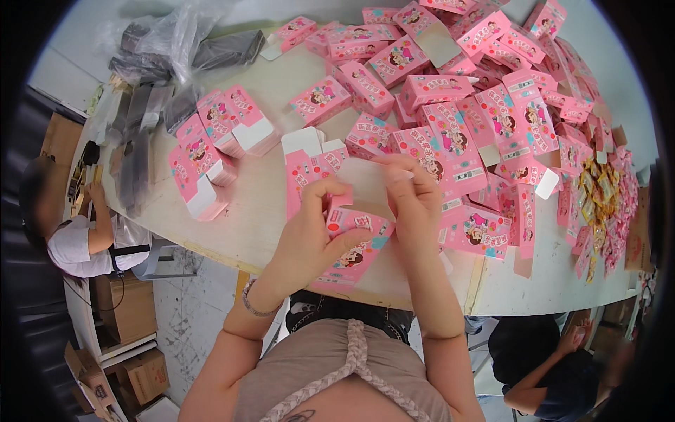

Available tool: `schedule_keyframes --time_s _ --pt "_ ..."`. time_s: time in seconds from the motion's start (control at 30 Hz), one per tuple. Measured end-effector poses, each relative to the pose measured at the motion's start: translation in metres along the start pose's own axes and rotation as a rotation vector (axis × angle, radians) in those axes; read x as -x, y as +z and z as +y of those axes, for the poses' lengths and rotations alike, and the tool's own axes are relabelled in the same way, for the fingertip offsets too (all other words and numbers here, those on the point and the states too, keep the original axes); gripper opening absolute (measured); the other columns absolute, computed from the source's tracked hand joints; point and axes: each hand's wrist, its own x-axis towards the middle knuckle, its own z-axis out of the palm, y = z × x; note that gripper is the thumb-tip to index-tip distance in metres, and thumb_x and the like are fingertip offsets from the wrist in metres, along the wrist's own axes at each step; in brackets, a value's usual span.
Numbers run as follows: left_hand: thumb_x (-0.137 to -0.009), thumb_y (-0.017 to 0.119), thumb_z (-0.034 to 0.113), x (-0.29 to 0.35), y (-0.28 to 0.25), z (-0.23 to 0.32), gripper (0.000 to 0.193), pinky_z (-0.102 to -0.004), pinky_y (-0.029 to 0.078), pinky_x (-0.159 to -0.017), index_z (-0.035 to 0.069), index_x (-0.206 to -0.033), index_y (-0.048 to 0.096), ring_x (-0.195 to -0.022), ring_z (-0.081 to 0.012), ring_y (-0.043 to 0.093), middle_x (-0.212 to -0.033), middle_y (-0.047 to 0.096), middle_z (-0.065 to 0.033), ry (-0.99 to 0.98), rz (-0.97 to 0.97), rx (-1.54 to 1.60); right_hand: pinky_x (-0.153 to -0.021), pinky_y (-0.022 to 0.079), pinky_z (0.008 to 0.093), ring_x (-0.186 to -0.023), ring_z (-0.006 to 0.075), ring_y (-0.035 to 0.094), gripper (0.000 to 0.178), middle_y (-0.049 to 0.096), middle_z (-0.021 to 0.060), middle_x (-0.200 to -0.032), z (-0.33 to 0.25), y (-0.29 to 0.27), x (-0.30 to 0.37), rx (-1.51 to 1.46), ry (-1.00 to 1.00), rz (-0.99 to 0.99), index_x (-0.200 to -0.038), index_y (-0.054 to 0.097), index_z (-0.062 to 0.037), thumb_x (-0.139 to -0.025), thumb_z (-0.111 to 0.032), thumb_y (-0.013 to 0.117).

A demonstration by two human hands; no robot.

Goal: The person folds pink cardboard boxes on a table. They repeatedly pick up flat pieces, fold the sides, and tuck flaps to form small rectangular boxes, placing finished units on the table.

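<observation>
While our left hand [316, 228] clasps the box [355, 264] and our right hand [416, 197] alongside pinches its flap [367, 177], it seems light, crushable, best edge-held.

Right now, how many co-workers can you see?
2: a person in a pale shirt at the left edge, and a person in dark clothes at the lower right. More may be hidden.

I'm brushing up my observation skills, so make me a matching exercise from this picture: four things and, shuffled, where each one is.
1. Nearest pink box
2. Bracelet
3. Gold packets
4. Black packs

A. Right end of the table
B. Held by left hand and right hand
C. Upper left of the picture
D. Around the left wrist

Pairs: 1-B, 2-D, 3-A, 4-C
</observation>
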Motion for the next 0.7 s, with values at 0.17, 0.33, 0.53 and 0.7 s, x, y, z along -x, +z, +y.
schedule_keyframes --time_s 0.17,0.33,0.53,0.7 --pt "-0.075 0.079 0.018 0.007 -0.002 -0.002 0.065 -0.0291 0.045 -0.085 0.005 -0.122 0.035 -0.1 -0.0155 0.053 -0.109 0.051 -0.0078 0.0 0.02 0.139 -0.084 0.045 0.0265 -0.1 0.0149 0.057 0.024 0.061 0.0057 -0.104 -0.009 -0.008 0.003 0.16 -0.055 -0.22 -0.107 0.066 0.0003 -0.085 -0.011 0.065" --pt "-0.072 0.081 0.016 0.002 -0.005 0.003 0.07 -0.028 0.047 -0.082 0.006 -0.123 0.034 -0.099 -0.0154 0.056 -0.108 0.054 -0.0077 -0.08 0.013 0.308 -0.087 0.048 0.0292 -0.106 0.0178 0.057 0.027 0.061 0.0112 -0.114 -0.014 0.0 0.015 0.281 -0.111 -0.255 -0.11 0.066 -0.0009 -0.084 -0.008 0.067" --pt "-0.07 0.081 0.012 0.009 -0.008 -0.004 0.073 -0.029 0.047 -0.082 0.008 -0.127 0.036 -0.1 -0.0146 0.057 -0.111 0.054 -0.008 0.011 0.007 0.401 -0.087 0.048 0.0299 -0.109 0.0201 0.057 0.03 0.06 0.0129 -0.119 -0.021 0.003 0.024 0.402 -0.038 -0.182 -0.115 0.064 -0.0057 -0.085 -0.004 0.064" --pt "-0.073 0.078 0.009 0.011 -0.004 -0.006 0.059 -0.0289 0.048 -0.082 0.007 -0.122 0.045 -0.1 -0.014 0.056 -0.122 0.05 -0.0091 0.079 0.045 0.402 -0.093 0.044 0.0333 -0.117 0.0268 0.053 0.037 0.054 0.0163 -0.129 -0.026 -0.002 0.028 0.705 -0.263 -0.418 -0.121 0.06 -0.0061 -0.084 -0.001 0.062"
